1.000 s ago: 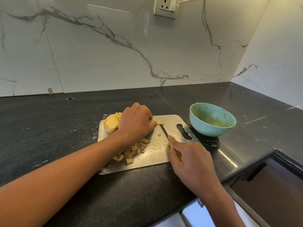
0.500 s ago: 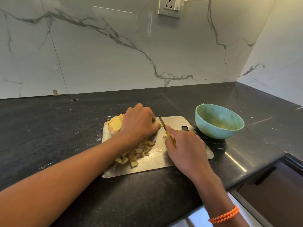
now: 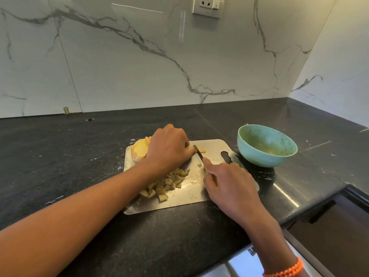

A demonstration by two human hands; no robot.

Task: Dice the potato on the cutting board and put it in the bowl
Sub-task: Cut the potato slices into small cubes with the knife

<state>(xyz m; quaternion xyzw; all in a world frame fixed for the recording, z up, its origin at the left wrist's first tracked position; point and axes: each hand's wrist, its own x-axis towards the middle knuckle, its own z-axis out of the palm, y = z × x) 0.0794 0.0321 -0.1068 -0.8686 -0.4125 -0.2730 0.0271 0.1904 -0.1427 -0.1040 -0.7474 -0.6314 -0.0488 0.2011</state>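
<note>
In front of me runs a black speckled stone countertop (image 3: 79,156), its polished surface dusted with pale flecks and catching a bright streak of light near the front right edge. Behind it rises a white marble-look backsplash (image 3: 119,66) crossed by grey veins, with a thin vertical seam on the left. High on that wall sits a pale grey electrical socket plate (image 3: 206,7). A second white veined wall panel (image 3: 339,66) meets the first at the right corner. Below the counter edge I see a dark brown cabinet front (image 3: 339,226).
</note>
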